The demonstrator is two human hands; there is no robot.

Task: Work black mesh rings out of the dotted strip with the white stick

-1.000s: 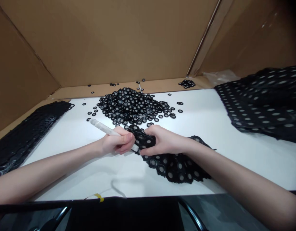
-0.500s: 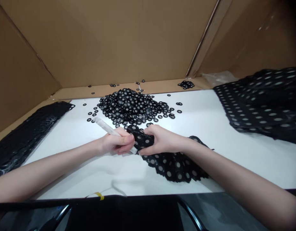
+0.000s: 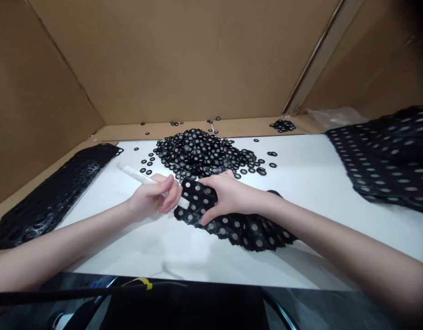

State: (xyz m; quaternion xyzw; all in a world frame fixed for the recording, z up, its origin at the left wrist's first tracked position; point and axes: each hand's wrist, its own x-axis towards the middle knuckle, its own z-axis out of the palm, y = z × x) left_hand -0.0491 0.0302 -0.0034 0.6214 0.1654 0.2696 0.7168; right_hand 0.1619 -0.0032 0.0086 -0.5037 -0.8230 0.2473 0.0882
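Note:
My left hand (image 3: pixel 156 196) is closed around a white pen-like stick (image 3: pixel 137 174). Its lower end touches or hovers just over a black perforated sheet (image 3: pixel 237 229), dotted with pale round spots. With thumb and fingers curved over the sheet's left part, my right hand (image 3: pixel 227 195) grips it against the white table. The sheet's right part runs under my right forearm, bunched in folds. Just behind the hands rises a heap of small black rings (image 3: pixel 200 151); its front edge is partly hidden by my right hand.
A stack of black perforated sheets (image 3: pixel 60 192) lies on the left. Another large black holed sheet (image 3: pixel 386 160) drapes over the right side. A small ring pile (image 3: pixel 282 125) and a clear plastic bag (image 3: pixel 337 117) lie by the cardboard wall (image 3: pixel 184 59). Loose rings surround the heap.
The sheet's left end, bunched up between my hands before, now lies flatter and reaches further left. My left hand has drawn slightly left with the stick. The camera view has shifted.

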